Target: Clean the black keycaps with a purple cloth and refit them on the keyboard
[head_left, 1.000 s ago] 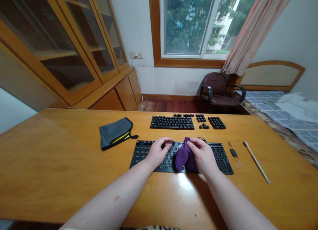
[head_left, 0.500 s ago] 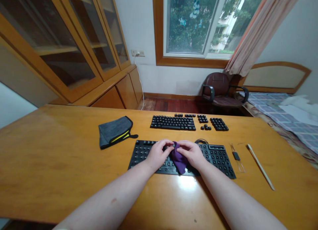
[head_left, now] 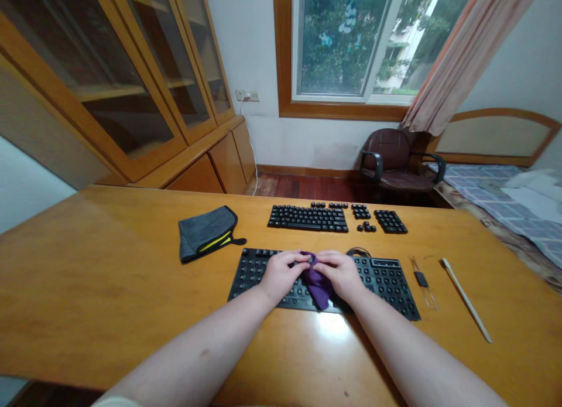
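A purple cloth [head_left: 319,287] is pinched between the fingertips of both hands, over the middle of a black keyboard base [head_left: 386,290] whose keycaps are mostly off. My left hand [head_left: 283,272] grips the cloth's upper left edge, fingers closed. From the other side my right hand [head_left: 340,272] presses thumb and fingers on it. Something small and dark may be between the fingertips, but I cannot make it out. The cloth's loose end hangs down to the base's front edge. Behind it, removed black keycaps [head_left: 307,218] lie in rows on the wooden table [head_left: 109,290].
To the left lies a folded grey cloth [head_left: 206,231] with yellow lining. On the right are a wire keycap puller [head_left: 421,279] and a thin pale stick-like brush [head_left: 466,301]. A coiled cable [head_left: 359,252] sits behind the base. An armchair [head_left: 389,161] stands beyond the table.
The view has shifted slightly, so everything appears a little further right. Both hands stay on the purple cloth, with only small finger movements.
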`<state>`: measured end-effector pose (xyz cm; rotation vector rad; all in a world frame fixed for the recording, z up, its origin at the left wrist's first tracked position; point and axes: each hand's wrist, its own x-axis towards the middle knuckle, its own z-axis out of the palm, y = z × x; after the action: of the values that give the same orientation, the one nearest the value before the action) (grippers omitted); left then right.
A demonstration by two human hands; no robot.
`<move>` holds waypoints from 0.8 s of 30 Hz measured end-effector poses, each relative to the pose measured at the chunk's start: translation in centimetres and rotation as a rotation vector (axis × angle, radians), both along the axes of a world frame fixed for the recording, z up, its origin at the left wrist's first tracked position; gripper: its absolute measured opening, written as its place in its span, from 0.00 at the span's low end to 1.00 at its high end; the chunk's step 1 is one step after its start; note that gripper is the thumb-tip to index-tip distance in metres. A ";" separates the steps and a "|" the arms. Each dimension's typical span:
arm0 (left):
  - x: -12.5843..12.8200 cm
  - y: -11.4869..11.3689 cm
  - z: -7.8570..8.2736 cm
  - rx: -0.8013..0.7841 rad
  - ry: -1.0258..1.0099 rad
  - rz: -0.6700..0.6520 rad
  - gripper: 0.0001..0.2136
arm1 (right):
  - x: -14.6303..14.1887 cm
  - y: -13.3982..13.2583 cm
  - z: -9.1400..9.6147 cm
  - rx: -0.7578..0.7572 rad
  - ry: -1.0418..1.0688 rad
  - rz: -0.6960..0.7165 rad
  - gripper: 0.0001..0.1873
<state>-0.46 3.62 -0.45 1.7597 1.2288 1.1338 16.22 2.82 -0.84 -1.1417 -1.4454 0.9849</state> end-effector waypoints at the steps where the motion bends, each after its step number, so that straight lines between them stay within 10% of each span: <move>1: 0.0 0.0 0.0 -0.004 -0.001 0.007 0.06 | 0.0 0.0 0.0 0.009 -0.011 -0.005 0.04; 24: 0.0 0.1 0.1 -0.065 -0.011 0.006 0.07 | -0.1 0.1 -0.2 0.015 -0.052 -0.081 0.02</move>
<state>-0.49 3.69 -0.32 1.7002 1.2515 1.0943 16.14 2.92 -1.08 -1.2130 -1.4342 0.8922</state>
